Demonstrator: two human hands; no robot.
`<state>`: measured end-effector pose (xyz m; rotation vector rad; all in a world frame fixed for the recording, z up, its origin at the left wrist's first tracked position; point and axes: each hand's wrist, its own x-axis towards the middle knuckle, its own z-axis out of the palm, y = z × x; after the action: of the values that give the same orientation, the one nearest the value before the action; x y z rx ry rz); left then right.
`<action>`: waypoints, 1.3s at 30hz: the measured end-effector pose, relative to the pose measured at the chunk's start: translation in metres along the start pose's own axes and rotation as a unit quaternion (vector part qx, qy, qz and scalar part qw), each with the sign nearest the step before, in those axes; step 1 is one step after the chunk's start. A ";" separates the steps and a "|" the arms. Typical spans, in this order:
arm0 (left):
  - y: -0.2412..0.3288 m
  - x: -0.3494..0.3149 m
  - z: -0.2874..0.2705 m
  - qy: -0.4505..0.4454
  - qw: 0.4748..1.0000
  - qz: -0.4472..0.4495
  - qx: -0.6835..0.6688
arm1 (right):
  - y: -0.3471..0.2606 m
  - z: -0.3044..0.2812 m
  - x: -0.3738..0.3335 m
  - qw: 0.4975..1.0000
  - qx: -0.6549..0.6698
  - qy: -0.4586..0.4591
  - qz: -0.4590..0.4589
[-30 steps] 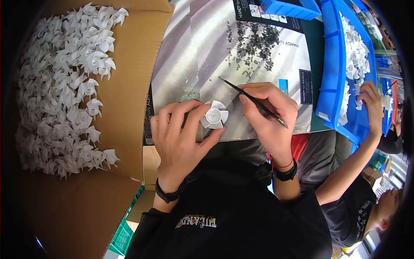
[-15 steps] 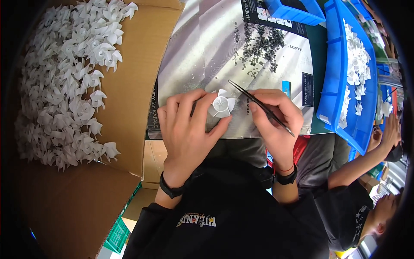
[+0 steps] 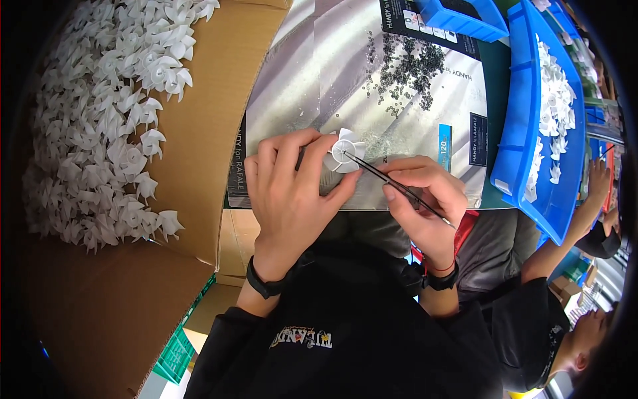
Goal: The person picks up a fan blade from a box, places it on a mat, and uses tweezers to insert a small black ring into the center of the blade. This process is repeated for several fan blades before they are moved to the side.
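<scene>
A small white fan impeller [image 3: 347,147] with curved blades sits over the printed sheet, held at its edge between the thumb and index finger of my left hand [image 3: 290,169]. My right hand [image 3: 430,199] pinches a pair of dark tweezers [image 3: 391,181], which slant up to the left. Their tips reach into the round hub at the impeller's middle. Whether the tips grip anything there is too small to make out. Beyond my hands, a scatter of tiny black rings [image 3: 413,70] lies on the sheet.
To the left, an open cardboard box [image 3: 216,100] holds a heap of white impellers [image 3: 126,106]. On the right stands a long blue bin [image 3: 522,113] with more impellers. A smaller blue tray [image 3: 465,23] sits at the back. Another person's arm [image 3: 565,249] reaches in at far right.
The tweezers' tips have come down from above and right of the impeller into its hub. My left hand still holds the impeller, now turned slightly. The other person's arm has shifted.
</scene>
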<state>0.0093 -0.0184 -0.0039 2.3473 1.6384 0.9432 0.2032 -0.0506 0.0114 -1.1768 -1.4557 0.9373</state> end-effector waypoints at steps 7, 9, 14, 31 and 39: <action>0.001 0.001 0.000 0.001 1.000 0.004 0.002 | 0.001 0.000 0.001 1.000 -0.007 -0.024 -0.017; 0.000 0.001 0.000 0.001 1.000 0.005 0.002 | 0.000 0.000 0.003 0.999 -0.023 -0.026 -0.030; -0.001 0.000 0.000 0.004 1.000 0.007 0.006 | -0.020 -0.003 0.009 0.992 -0.103 -0.071 0.000; 0.002 -0.001 -0.011 -0.033 0.999 -0.016 -0.015 | -0.019 -0.001 0.003 0.996 -0.076 0.011 0.038; -0.034 -0.033 -0.066 0.116 0.968 -0.143 0.173 | -0.041 -0.132 -0.026 0.872 -0.334 0.346 -0.092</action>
<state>-0.0615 -0.0495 0.0198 2.1678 2.3272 0.9660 0.3249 -0.0880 0.0703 -1.6079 -1.2629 -0.1852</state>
